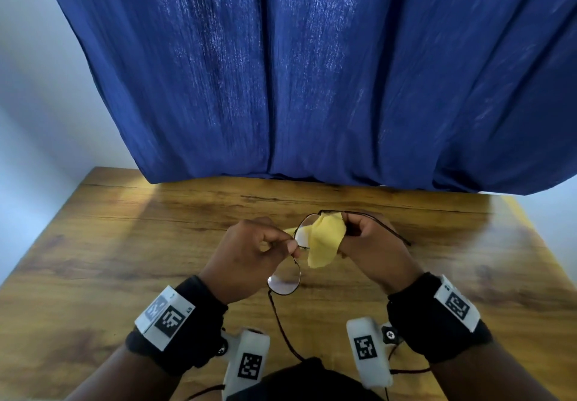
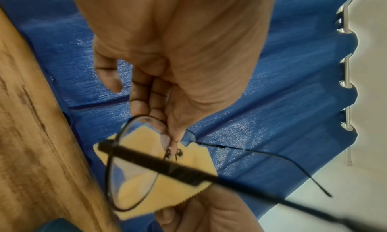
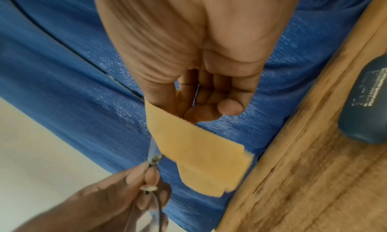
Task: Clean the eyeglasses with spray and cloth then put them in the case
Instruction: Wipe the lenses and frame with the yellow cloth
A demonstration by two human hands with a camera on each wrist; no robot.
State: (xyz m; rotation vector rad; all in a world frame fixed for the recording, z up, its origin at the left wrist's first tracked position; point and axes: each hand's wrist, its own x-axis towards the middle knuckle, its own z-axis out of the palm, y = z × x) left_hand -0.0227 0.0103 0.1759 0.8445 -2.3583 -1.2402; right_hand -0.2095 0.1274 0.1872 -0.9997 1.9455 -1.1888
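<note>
Thin dark wire-framed eyeglasses (image 1: 284,283) are held above the wooden table (image 1: 125,244), temples unfolded. My left hand (image 1: 292,244) pinches the frame at the bridge, which shows close up in the left wrist view (image 2: 173,141) beside one lens (image 2: 134,161). My right hand (image 1: 342,235) grips a yellow cloth (image 1: 324,244) wrapped over the far lens. In the right wrist view the cloth (image 3: 199,149) hangs folded from between that hand's thumb and fingers (image 3: 209,113). The near lens is bare. One temple runs down toward my body.
A blue curtain (image 1: 312,72) hangs behind the table's far edge, with pale wall on either side. A dark blue-grey rounded object (image 3: 366,103) with pale print lies on the table to the right of my right hand. I cannot tell what it is.
</note>
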